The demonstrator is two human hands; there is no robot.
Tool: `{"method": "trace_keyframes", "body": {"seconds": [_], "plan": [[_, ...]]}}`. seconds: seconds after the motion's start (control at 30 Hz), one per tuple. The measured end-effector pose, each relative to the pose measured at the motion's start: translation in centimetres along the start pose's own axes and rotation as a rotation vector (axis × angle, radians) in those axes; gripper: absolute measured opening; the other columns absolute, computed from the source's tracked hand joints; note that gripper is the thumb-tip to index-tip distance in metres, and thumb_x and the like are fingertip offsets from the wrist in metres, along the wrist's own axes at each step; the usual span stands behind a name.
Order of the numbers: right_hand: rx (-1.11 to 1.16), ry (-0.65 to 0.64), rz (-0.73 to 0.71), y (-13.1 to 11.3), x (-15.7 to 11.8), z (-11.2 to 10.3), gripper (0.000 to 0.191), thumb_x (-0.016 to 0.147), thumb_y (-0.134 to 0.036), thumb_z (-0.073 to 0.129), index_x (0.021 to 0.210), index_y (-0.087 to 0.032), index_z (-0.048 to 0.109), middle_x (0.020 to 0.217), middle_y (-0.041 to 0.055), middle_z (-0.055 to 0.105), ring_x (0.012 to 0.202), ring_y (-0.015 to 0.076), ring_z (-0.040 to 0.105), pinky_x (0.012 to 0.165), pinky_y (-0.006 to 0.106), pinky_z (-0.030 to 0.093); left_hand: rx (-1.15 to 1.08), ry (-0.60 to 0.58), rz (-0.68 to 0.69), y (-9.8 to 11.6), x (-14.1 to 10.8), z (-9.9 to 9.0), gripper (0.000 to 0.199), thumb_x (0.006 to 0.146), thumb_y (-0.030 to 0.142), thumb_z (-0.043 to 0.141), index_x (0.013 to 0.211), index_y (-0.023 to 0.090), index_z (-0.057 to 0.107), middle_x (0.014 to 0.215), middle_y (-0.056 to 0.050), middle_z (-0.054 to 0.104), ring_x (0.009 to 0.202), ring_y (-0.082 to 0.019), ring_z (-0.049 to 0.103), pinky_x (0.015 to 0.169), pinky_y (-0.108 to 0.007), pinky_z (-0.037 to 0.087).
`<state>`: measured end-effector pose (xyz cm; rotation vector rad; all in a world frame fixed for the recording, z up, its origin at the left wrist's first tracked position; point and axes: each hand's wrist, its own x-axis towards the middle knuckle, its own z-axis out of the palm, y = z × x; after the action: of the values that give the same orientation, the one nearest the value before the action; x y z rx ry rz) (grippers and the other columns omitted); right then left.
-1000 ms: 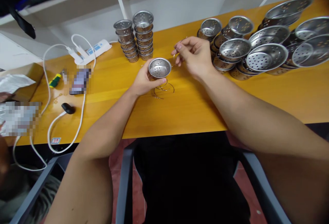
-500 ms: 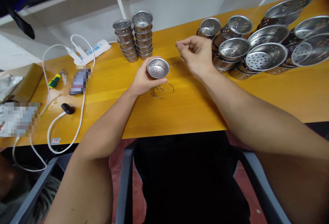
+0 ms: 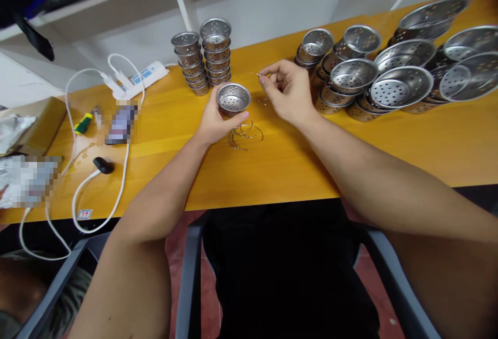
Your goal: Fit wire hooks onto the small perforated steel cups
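Note:
Wrapped around a small perforated metal strainer cup (image 3: 233,99), my left hand (image 3: 213,122) keeps it just above the table with its mouth facing up. My right hand (image 3: 290,92), to the right of that cup and apart from it, is closed in a pinch on a thin metal wire (image 3: 258,74). The far part of this wire is too fine to follow. Several loose curved wires (image 3: 237,144) lie on the table just below the left hand.
Two stacks of strainer cups (image 3: 216,43) stand behind my left hand. Larger nested strainers (image 3: 400,87) crowd the right of the wooden table (image 3: 288,167). To the left are a power strip (image 3: 140,79), a phone (image 3: 121,123), a green-yellow tool (image 3: 83,123) and a white cable (image 3: 123,173).
My right hand has moved left and slightly down with the wire, closer to the cup. My left hand has shifted the cup a little to the left and up.

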<state>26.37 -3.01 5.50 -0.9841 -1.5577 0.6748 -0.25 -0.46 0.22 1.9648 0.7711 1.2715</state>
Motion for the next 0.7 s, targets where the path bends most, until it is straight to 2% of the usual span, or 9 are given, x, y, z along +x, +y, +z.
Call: {"method": "trace_keyframes", "body": {"seconds": [0.07, 0.17, 0.27, 0.37, 0.53, 0.7], "plan": [[0.014, 0.002, -0.003, -0.1, -0.1, 0.0, 0.065, 0.104, -0.097, 0.083, 0.120, -0.034, 0.079, 0.089, 0.0072, 0.067, 0.093, 0.0339, 0.075, 0.094, 0.059, 0.076, 0.009, -0.005, 0.000, 0.3, 0.0, 0.0, 0.111, 0.084, 0.086, 0.107, 0.169, 0.034, 0.059, 0.166, -0.013, 0.069, 0.159, -0.038, 0.073, 0.141, -0.057, 0.059], [0.020, -0.023, -0.015, 0.0, -0.2, 0.1, 0.063, 0.107, -0.094, 0.083, 0.122, -0.033, 0.079, 0.088, 0.0066, 0.065, 0.092, 0.0325, 0.074, 0.091, 0.056, 0.075, 0.047, 0.006, 0.040, 0.6, 0.0, -0.2, 0.109, 0.079, 0.086, 0.111, 0.161, 0.031, 0.065, 0.161, -0.013, 0.073, 0.152, -0.038, 0.076, 0.139, -0.057, 0.061], [0.020, -0.034, -0.073, 0.0, -0.3, 0.5, 0.065, 0.107, -0.095, 0.082, 0.119, -0.031, 0.079, 0.083, 0.0042, 0.062, 0.080, 0.0274, 0.066, 0.080, 0.050, 0.071, 0.115, 0.045, 0.082, 0.2, 0.0, -0.5, 0.110, 0.077, 0.089, 0.111, 0.157, 0.028, 0.065, 0.151, -0.011, 0.077, 0.144, -0.036, 0.080, 0.135, -0.059, 0.064], [0.054, -0.056, -0.132, -0.3, -0.6, 1.1, 0.066, 0.103, -0.096, 0.088, 0.111, -0.030, 0.078, 0.078, 0.0013, 0.058, 0.070, 0.0221, 0.055, 0.066, 0.043, 0.062, 0.182, 0.073, 0.114, -0.7, 0.1, -0.6, 0.109, 0.079, 0.091, 0.109, 0.156, 0.028, 0.063, 0.148, -0.010, 0.078, 0.139, -0.034, 0.083, 0.132, -0.058, 0.067], [0.033, -0.122, -0.126, -1.4, -1.1, 1.5, 0.052, 0.105, -0.079, 0.095, 0.104, -0.029, 0.078, 0.074, -0.0005, 0.054, 0.068, 0.0200, 0.049, 0.060, 0.037, 0.045, 0.241, 0.059, 0.169, -1.5, 0.2, -0.5, 0.115, 0.082, 0.090, 0.108, 0.166, 0.032, 0.055, 0.154, -0.012, 0.076, 0.145, -0.036, 0.082, 0.134, -0.058, 0.066], [0.000, -0.107, -0.071, -1.4, -1.2, 1.6, 0.039, 0.105, -0.060, 0.099, 0.099, -0.028, 0.077, 0.073, -0.0005, 0.056, 0.068, 0.0199, 0.049, 0.063, 0.038, 0.046, 0.284, -0.012, 0.184, -0.4, -0.1, 0.1, 0.125, 0.081, 0.093, 0.106, 0.173, 0.033, 0.047, 0.163, -0.014, 0.070, 0.154, -0.039, 0.077, 0.137, -0.058, 0.063]]}}
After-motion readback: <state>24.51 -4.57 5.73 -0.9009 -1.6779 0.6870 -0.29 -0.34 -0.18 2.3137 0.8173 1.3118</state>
